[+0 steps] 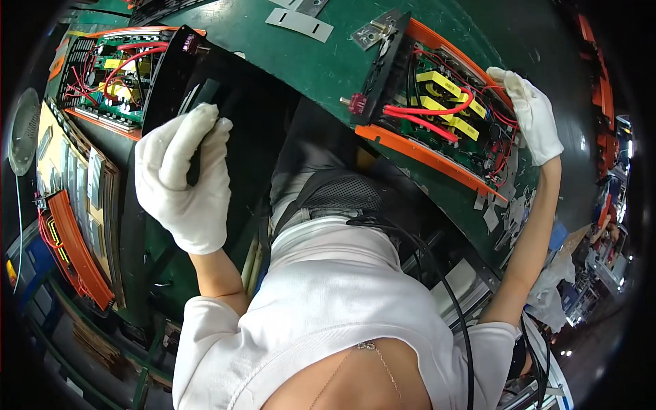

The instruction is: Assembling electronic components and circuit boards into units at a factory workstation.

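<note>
On the right, an open orange-walled electronic unit lies on the green bench. Inside it are a green circuit board, yellow-wrapped parts and thick red cables. A black end panel with a dark red terminal faces left. My right hand, in a white glove, grips the unit's far right end with its fingers over the edge. My left hand, also white-gloved, is raised over the dark gap between the work surfaces. Its fingers curl and the tips come close to the thumb; whether something small is between them cannot be made out.
A second similar orange unit stands at the left. Flat metal plates and a small bracket lie at the back of the bench. Scattered small flat pieces are at the right. Stacked boards lean at the left; a black cable hangs beside me.
</note>
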A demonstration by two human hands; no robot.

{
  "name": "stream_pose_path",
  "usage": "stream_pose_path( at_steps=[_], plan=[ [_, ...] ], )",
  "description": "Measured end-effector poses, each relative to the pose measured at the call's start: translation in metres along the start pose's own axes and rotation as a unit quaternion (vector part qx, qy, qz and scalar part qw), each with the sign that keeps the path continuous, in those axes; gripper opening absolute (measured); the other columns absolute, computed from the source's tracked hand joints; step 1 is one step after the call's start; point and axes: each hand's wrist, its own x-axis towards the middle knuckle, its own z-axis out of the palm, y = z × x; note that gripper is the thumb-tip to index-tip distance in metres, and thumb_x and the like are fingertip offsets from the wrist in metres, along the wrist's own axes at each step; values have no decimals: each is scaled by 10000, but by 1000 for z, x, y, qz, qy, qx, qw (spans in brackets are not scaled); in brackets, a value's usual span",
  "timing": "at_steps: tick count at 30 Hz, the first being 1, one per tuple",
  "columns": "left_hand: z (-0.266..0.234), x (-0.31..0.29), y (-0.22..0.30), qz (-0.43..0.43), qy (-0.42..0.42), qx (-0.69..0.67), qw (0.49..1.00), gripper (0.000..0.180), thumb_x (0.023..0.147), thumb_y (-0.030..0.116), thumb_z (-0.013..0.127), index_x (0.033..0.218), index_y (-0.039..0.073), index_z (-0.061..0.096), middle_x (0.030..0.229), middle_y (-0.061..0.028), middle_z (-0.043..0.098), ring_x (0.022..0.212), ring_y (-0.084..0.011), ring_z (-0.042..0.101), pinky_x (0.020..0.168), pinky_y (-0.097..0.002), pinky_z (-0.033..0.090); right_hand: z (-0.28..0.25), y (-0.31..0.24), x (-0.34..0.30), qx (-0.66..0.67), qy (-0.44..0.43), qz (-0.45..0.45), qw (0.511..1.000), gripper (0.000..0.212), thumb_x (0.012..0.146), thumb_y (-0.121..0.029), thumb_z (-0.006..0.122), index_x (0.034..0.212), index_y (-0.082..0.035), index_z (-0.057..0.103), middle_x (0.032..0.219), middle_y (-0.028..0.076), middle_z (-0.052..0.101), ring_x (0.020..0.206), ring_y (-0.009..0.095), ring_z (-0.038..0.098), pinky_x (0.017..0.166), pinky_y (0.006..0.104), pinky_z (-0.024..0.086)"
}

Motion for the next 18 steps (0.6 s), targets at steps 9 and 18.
stream_pose_path(
  at_steps=[9,18],
  plan=[
    [-5,-3,-5,-14,7,7,1000,311,658,-65,763,921,80,686,858,-32,676,763,-180,616,712,-273,480,9,-28,1,-121,18,70,990,347,898,-252,604,1174,-42,623,1083,86,661,993,168,615,923,283,436],
    [-2,-2,-3,-32,22,-15,999,324,650,-107,733,914,73,686,865,-39,681,770,-185,624,711,-277,486,17,-16,2,-156,87,12,984,282,853,-178,650,1121,-90,655,1019,101,667,950,195,636,863,311,471]
  ],
)
